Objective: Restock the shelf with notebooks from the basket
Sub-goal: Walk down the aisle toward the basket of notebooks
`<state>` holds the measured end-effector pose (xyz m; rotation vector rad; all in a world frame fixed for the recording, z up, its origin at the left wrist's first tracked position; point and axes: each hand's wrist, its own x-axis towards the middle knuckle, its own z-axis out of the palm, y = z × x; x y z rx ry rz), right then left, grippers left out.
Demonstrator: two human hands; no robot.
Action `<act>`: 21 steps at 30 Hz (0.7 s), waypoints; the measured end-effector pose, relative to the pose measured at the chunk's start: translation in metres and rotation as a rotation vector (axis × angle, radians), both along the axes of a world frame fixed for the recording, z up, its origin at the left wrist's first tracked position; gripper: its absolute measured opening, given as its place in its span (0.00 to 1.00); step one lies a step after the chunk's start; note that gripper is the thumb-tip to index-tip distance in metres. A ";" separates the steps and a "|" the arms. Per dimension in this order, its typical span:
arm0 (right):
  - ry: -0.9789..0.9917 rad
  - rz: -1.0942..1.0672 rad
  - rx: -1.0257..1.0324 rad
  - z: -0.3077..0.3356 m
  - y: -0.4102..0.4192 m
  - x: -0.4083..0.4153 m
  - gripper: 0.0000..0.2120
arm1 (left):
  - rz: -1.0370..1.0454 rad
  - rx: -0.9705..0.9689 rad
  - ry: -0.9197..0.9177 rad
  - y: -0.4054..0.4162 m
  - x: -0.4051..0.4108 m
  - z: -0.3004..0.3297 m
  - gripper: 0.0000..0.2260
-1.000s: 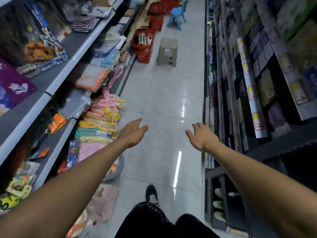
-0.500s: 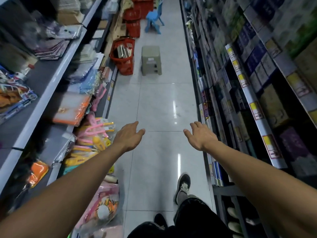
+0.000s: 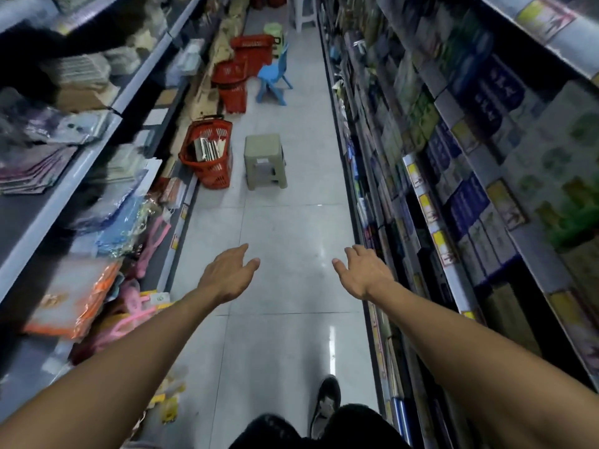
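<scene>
Left shelf (image 3: 61,202) runs along aisle, packed with bagged goods (blurred). Grey stool (image 3: 265,160) on floor mid-aisle. Red basket (image 3: 207,157) just beside stool, against left shelf base, tilted; notebooks (image 3: 209,147) stand upright inside. More red baskets (image 3: 236,82) and blue chair (image 3: 274,76) farther back. Left hand (image 3: 227,273) and right hand (image 3: 364,270) outstretched over floor, well short of basket, fingers loosely spread, holding nothing.

Dim aisle; glare streaks on floor (image 3: 327,254); shelves (image 3: 81,176) motion-blurred, edges warped.
</scene>
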<state>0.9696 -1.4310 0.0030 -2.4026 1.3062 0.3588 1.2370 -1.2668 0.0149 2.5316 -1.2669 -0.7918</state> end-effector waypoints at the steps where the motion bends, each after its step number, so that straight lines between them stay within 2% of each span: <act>1: 0.005 0.009 0.004 0.000 -0.016 0.005 0.34 | 0.002 -0.006 0.001 -0.017 0.003 0.000 0.31; 13: 0.012 0.058 0.025 -0.009 -0.168 0.090 0.33 | 0.054 0.002 0.033 -0.164 0.074 -0.005 0.30; 21: 0.027 0.030 0.019 -0.022 -0.276 0.192 0.34 | 0.054 -0.014 0.044 -0.277 0.175 -0.020 0.30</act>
